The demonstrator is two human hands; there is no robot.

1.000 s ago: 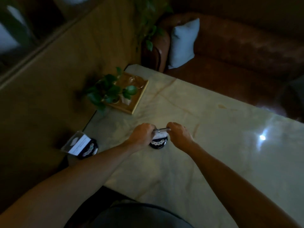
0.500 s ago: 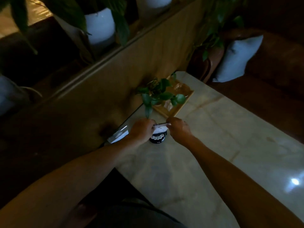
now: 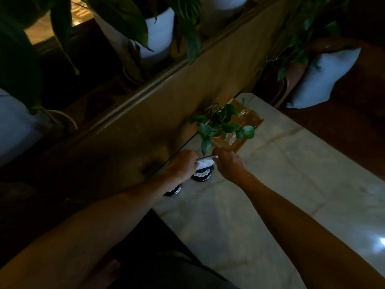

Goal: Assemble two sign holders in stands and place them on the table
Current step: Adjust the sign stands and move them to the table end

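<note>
Head view shows both hands pinching a thin clear sign holder with white card (image 3: 205,162) above a round black stand (image 3: 201,175), just in front of the small leafy potted plant (image 3: 220,124). Left hand (image 3: 181,166) grips its left edge, right hand (image 3: 228,163) its right edge, fingers closed on it. Tilting could miss the slot or topple the stand. A second black stand (image 3: 174,190) sits nearer, beside the left wrist, on the pale marble table (image 3: 281,184).

— What sits at twelve o'clock on the marble?
— A wooden tray (image 3: 242,142) with a small leafy plant (image 3: 220,126) over it.
— And beyond, toward one o'clock?
— A pale cushion (image 3: 325,80) on a brown sofa (image 3: 358,126).
— At eleven?
— A white pot (image 3: 158,34) with broad dark leaves, up on a ledge behind the wood panel (image 3: 208,88).
</note>
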